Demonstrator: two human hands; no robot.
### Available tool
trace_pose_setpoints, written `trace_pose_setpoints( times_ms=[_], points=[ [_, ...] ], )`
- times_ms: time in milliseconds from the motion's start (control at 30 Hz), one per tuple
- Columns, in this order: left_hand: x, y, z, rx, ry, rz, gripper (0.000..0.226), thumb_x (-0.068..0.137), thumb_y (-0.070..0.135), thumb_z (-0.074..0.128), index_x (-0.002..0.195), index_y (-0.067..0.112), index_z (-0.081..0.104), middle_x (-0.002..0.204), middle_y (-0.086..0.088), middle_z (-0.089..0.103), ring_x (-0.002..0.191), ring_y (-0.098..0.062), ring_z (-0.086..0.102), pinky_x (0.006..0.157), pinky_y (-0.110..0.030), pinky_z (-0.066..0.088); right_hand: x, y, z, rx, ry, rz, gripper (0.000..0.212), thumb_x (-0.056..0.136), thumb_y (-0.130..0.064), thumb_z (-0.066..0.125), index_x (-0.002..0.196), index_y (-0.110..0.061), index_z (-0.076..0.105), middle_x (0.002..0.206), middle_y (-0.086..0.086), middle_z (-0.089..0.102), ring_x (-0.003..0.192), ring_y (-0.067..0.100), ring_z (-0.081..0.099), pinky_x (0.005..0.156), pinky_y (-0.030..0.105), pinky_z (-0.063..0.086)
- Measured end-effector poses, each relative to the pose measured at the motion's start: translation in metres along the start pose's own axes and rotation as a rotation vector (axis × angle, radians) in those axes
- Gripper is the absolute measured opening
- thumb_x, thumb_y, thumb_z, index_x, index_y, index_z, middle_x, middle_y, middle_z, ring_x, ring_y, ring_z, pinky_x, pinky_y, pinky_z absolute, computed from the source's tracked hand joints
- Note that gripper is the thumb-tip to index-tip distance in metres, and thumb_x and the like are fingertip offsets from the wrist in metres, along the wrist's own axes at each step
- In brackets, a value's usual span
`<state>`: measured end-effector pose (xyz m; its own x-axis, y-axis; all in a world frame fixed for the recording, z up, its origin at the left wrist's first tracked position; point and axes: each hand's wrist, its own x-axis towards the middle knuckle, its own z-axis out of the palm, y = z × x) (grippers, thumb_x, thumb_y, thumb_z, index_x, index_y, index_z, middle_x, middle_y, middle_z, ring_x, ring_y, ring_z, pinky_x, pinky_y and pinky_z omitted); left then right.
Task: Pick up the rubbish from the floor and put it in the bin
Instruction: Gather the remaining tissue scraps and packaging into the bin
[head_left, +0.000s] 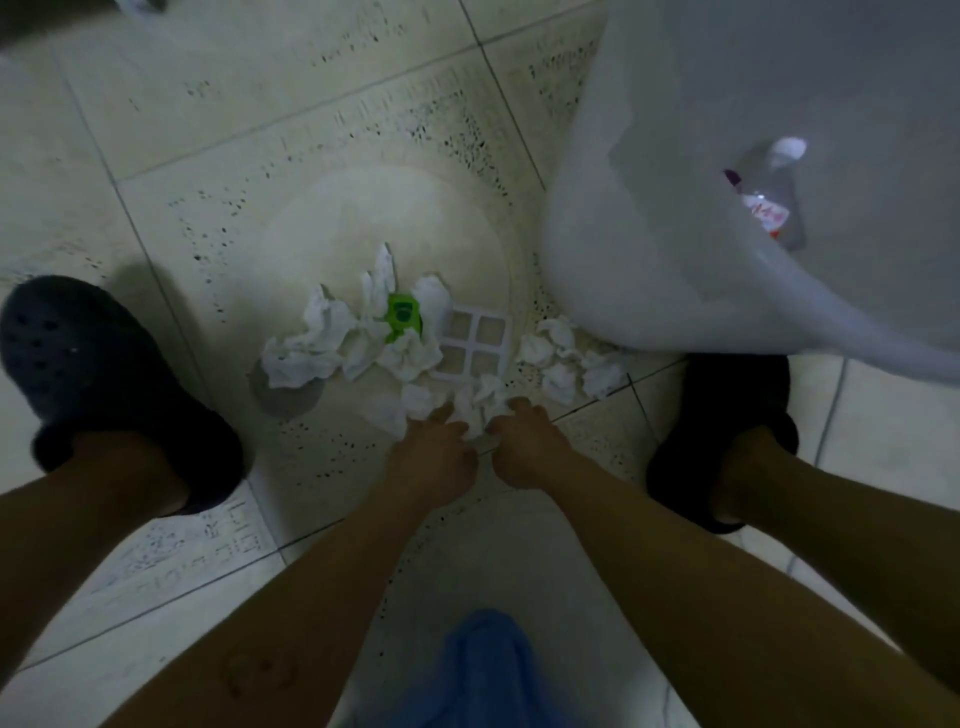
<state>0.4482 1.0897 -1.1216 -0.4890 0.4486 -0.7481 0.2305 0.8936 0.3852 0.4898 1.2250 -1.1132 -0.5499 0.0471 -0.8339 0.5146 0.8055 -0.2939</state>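
One blue cloth (488, 670), bottom centre. My left hand (432, 448) and right hand (525, 441), together, clutch crumpled tissues (311, 353), roughly ten. One green wrapper (401, 317), one white grid (475, 343), one bin (623, 234).

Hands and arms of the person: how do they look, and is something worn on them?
Both the left hand and the right hand are bare: no gloves, rings or watch show. The forearms are bare too, without sleeves.

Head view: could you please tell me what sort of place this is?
Likely a home's tiled room, perhaps a bathroom: pale floor tiles, a white bin, and dark house slippers beside crumpled tissues.
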Motion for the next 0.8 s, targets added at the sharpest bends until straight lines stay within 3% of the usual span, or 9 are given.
trace_pose_setpoints(
  times_ms=[133,267,367,500,600,700,733,800],
  points=[
    [0.002,-0.005,0.004,-0.158,0.095,-0.062,0.038,0.09,0.017,0.055,0.125,0.001,0.057,0.132,-0.017,0.055,0.119,-0.029,0.052,0.095,-0.03,0.04,0.003,0.008,0.011,-0.014,0.041,-0.003,0.055,0.088,-0.014,0.057,0.14,-0.01,0.038,0.15,0.014,0.024,0.131,0.032,0.032,0.107,0.041,0.034],
    [0.002,-0.013,-0.005,-0.199,0.148,-0.128,0.042,0.09,0.019,0.057,0.13,0.01,0.054,0.132,-0.01,0.056,0.119,-0.025,0.053,0.092,-0.027,0.041,-0.004,0.008,0.016,0.06,0.085,0.017,0.045,0.09,-0.02,0.057,0.133,-0.011,0.046,0.138,0.012,0.039,0.125,0.026,0.039,0.101,0.034,0.038],
    [0.001,-0.01,-0.01,-0.236,0.184,-0.08,0.031,0.088,0.016,0.059,0.118,0.013,0.061,0.12,-0.011,0.057,0.107,-0.026,0.058,0.078,-0.022,0.038,-0.012,0.008,0.016,0.128,0.21,0.041,0.034,0.088,-0.026,0.061,0.119,-0.012,0.055,0.124,0.01,0.047,0.114,0.025,0.047,0.087,0.031,0.041],
    [0.003,-0.007,-0.004,-0.186,0.145,-0.019,0.025,0.086,0.016,0.061,0.111,0.016,0.065,0.131,-0.007,0.046,0.115,-0.025,0.054,0.089,-0.028,0.043,-0.017,0.009,0.015,0.232,0.298,0.088,0.019,0.087,-0.024,0.06,0.098,-0.009,0.056,0.106,0.012,0.054,0.096,0.027,0.055,0.075,0.032,0.044],
    [0.007,-0.011,0.002,-0.083,0.068,0.069,0.031,0.087,0.019,0.06,0.117,0.015,0.065,0.14,-0.004,0.046,0.128,-0.021,0.046,0.098,-0.026,0.04,-0.017,0.021,0.018,0.333,0.314,0.111,0.013,0.088,-0.022,0.06,0.088,-0.013,0.051,0.093,0.009,0.057,0.084,0.026,0.057,0.061,0.027,0.038],
    [0.007,-0.011,0.005,-0.036,0.056,0.058,0.035,0.089,0.02,0.055,0.123,0.015,0.061,0.147,-0.003,0.038,0.131,-0.021,0.042,0.097,-0.028,0.041,-0.016,0.032,0.02,0.485,0.286,0.088,0.028,0.088,-0.023,0.061,0.113,-0.016,0.052,0.099,0.009,0.063,0.087,0.023,0.06,0.066,0.024,0.041],
    [0.008,-0.01,0.007,-0.039,0.093,0.033,0.035,0.089,0.018,0.054,0.123,0.014,0.06,0.143,-0.004,0.04,0.125,-0.023,0.047,0.093,-0.03,0.043,-0.015,0.035,0.021,0.516,0.276,0.073,0.037,0.089,-0.021,0.06,0.124,-0.017,0.05,0.106,0.009,0.063,0.094,0.024,0.06,0.072,0.024,0.042],
    [0.008,-0.005,0.01,-0.08,0.203,-0.037,0.035,0.086,0.013,0.053,0.121,0.013,0.054,0.129,-0.009,0.046,0.108,-0.029,0.055,0.076,-0.033,0.044,-0.009,0.04,0.021,0.494,0.266,0.049,0.038,0.09,-0.02,0.058,0.127,-0.013,0.053,0.113,0.011,0.063,0.101,0.026,0.06,0.076,0.021,0.04]
  ],
)
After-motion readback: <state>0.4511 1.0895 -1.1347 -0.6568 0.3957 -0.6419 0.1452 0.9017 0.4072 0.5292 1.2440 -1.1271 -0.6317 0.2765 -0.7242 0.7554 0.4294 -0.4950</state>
